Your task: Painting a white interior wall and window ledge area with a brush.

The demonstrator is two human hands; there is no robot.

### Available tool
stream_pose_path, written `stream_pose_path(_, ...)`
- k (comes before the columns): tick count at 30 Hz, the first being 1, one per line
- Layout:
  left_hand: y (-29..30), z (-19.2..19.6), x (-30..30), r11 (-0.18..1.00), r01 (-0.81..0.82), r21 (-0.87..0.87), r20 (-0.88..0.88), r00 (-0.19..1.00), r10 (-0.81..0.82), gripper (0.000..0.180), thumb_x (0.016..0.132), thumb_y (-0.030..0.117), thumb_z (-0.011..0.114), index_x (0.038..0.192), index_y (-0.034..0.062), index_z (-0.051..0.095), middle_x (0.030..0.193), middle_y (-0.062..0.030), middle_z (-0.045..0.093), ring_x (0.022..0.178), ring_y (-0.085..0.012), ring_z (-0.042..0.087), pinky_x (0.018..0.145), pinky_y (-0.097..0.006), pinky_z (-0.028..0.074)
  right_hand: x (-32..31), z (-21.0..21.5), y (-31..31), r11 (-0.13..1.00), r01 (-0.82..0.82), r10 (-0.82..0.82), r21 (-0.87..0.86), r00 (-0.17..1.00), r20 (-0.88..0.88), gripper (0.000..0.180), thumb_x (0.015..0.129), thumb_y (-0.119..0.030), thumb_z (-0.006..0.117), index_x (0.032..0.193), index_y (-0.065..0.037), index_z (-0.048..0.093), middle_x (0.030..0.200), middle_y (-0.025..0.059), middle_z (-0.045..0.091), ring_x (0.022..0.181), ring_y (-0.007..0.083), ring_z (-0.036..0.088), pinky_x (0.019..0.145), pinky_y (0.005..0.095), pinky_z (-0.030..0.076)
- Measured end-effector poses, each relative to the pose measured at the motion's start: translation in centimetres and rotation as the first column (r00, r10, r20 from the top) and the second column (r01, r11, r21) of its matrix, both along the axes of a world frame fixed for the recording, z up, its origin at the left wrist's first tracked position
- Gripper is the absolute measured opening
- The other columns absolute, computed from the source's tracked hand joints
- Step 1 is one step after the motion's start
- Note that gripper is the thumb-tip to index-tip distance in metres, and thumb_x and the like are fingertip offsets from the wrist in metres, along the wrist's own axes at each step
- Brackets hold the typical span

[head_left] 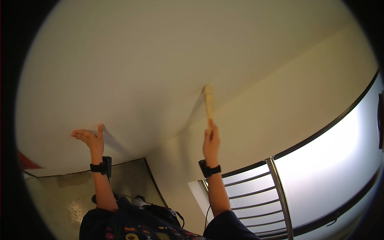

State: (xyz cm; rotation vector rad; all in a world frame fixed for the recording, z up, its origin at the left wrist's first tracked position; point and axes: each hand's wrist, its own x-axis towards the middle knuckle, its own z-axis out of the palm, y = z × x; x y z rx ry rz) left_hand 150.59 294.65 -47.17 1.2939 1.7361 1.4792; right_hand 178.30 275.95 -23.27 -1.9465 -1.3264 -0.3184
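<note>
Dark patterned sleeves (pixel 132 228) are rising nearest the lens. Left hand (pixel 90 138) is spreading open, flat against the ceiling (pixel 132 68). Right hand (pixel 211 144) is gripping a wooden-handled brush (pixel 208 102) (bristles touching the ceiling), its long axis pointing straight ahead of the knuckles.

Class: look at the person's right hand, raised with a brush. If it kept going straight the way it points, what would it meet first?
The right hand points up along the paintbrush, whose bristles already seem to touch the pale ceiling. That surface comes first; exact contact is hard to judge.
</note>
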Motion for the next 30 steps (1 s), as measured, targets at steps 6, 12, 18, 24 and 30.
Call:
stream_pose_path(6, 0.2, 0.0, 0.2, 1.000, 0.001, 0.009, 0.032, 0.999, -0.001, 0.116, 0.074, 0.061, 0.052, 0.124, -0.0135, -0.021, 0.130, -0.0354, -0.022, 0.124, -0.0431, -0.023, 0.101, -0.050, -0.009, -0.9, -9.4, -0.8, 0.988, -0.040, 0.044, -0.146, 0.999, 0.024, 0.038, 0.087, -0.012, 0.043, 0.125, -0.005, 0.039, 0.115, 0.0193, 0.050, 0.103, 0.0341, 0.049, 0.085, 0.0367, 0.040)
stream_pose_path(12, 0.5, -0.8, 0.1, 1.000, -0.002, 0.012, -0.014, 1.000, 0.002, 0.116, 0.074, 0.062, 0.052, 0.124, -0.0140, -0.020, 0.130, -0.0357, -0.021, 0.124, -0.0430, -0.023, 0.101, -0.050, -0.009, -1.5, -13.5, -2.2, 0.893, -0.028, 0.024, -0.448, 1.000, -0.016, 0.034, 0.086, -0.013, 0.045, 0.120, -0.013, 0.044, 0.098, 0.0193, 0.057, 0.089, 0.0352, 0.054, 0.074, 0.0396, 0.044)
stream_pose_path(18, 0.4, -0.7, 0.1, 1.000, 0.003, 0.012, -0.019, 1.000, -0.003, 0.116, 0.074, 0.062, 0.051, 0.124, -0.0135, -0.021, 0.130, -0.0357, -0.022, 0.124, -0.0432, -0.023, 0.101, -0.050, -0.009, -1.1, -12.3, -1.8, 0.835, -0.027, 0.102, -0.550, 0.989, 0.106, 0.029, 0.084, -0.011, 0.047, 0.112, -0.013, 0.052, 0.085, 0.0178, 0.058, 0.078, 0.0339, 0.056, 0.069, 0.0399, 0.045)
stream_pose_path(24, 0.6, -0.7, 0.0, 0.999, 0.007, 0.039, 0.002, 1.000, -0.007, 0.117, 0.072, 0.063, 0.052, 0.124, -0.0135, -0.021, 0.130, -0.0354, -0.022, 0.124, -0.0431, -0.023, 0.101, -0.050, -0.010, -1.2, -3.8, -0.5, 0.936, -0.087, 0.122, -0.340, 0.989, 0.084, 0.030, 0.079, -0.004, 0.051, 0.108, -0.011, 0.057, 0.083, 0.0139, 0.058, 0.073, 0.0275, 0.055, 0.065, 0.0323, 0.045)
stream_pose_path(30, 0.7, -0.7, -0.1, 0.999, -0.019, 0.033, -0.031, 0.999, 0.020, 0.117, 0.073, 0.062, 0.053, 0.124, -0.0131, -0.022, 0.130, -0.0353, -0.022, 0.124, -0.0431, -0.023, 0.101, -0.050, -0.010, 1.1, 3.1, -1.9, 0.999, -0.044, 0.042, -0.026, 0.997, -0.066, 0.027, 0.084, -0.005, 0.049, 0.110, -0.006, 0.055, 0.081, 0.0048, 0.057, 0.065, 0.0117, 0.048, 0.058, 0.0225, 0.039)
